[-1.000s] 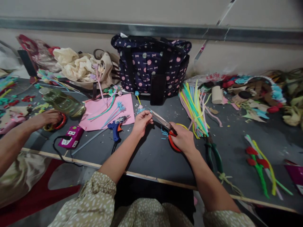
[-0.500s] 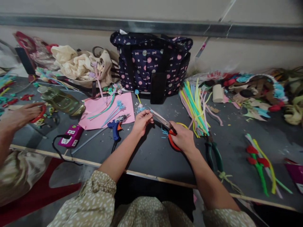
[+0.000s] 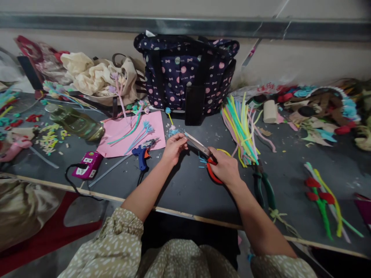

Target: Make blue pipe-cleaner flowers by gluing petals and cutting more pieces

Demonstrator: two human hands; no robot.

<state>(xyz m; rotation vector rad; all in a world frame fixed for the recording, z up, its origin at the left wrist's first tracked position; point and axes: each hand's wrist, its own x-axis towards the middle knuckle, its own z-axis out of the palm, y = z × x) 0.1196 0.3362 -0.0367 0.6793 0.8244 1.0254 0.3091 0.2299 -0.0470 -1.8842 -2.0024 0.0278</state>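
My right hand is wrapped round the orange handles of a pair of scissors, whose blades point up and left. The blade tips are close to the fingertips of my left hand. Its thumb and fingers are pinched together, and what they hold is too small or hidden to name. Short blue cut pieces lie on the table under the scissors. Beyond my left hand are blue and white fluffy bits and a yellow stem with a blue tip.
A blue glue gun and pink sheet lie left, beside a purple power strip and bottle. Pipe cleaners and green-handled pliers lie right. A patterned bag stands behind, a phone leaning on it.
The other person's hand with red-handled scissors at the left has gone out of view, showing small cut pieces and a pink glue gun there. My hands and scissors look almost unmoved.
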